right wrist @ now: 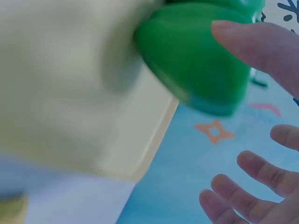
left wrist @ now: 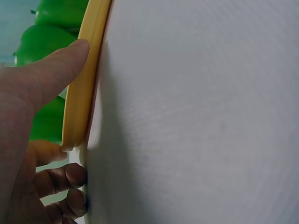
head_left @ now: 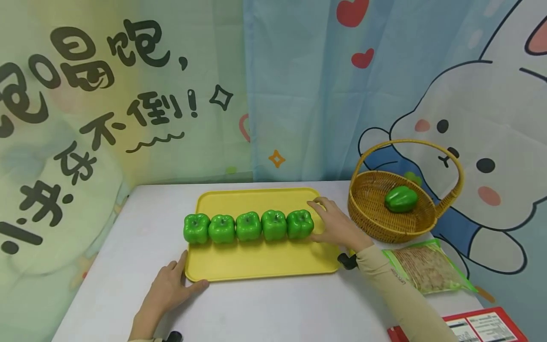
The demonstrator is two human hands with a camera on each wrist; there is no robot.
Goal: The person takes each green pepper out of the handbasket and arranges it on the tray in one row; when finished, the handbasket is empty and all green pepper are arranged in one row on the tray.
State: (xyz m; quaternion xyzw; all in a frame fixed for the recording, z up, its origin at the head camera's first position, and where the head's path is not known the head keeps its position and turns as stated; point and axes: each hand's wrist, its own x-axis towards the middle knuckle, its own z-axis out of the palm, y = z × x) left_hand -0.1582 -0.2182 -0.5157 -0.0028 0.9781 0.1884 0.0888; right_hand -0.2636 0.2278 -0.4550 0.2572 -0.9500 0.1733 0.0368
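Note:
Several green bell peppers (head_left: 249,226) stand side by side in a row across a yellow tray (head_left: 265,261). My left hand (head_left: 168,287) is at the tray's front left corner, thumb along the front rim and fingers by the left side. In the left wrist view the straight thumb (left wrist: 56,70) touches the yellow rim. At the right end of the row is my right hand (head_left: 335,225), fingers spread wide. Its thumb (right wrist: 252,44) overlaps the end pepper (right wrist: 196,60) in the right wrist view, while the other fingers stand apart from it.
A wicker basket (head_left: 363,223) with a tall handle stands at the back right, another green bell pepper (head_left: 400,199) inside. In front of it lies a green-edged plastic packet (head_left: 429,267). A red box (head_left: 487,325) is at the front right, partly behind my right sleeve.

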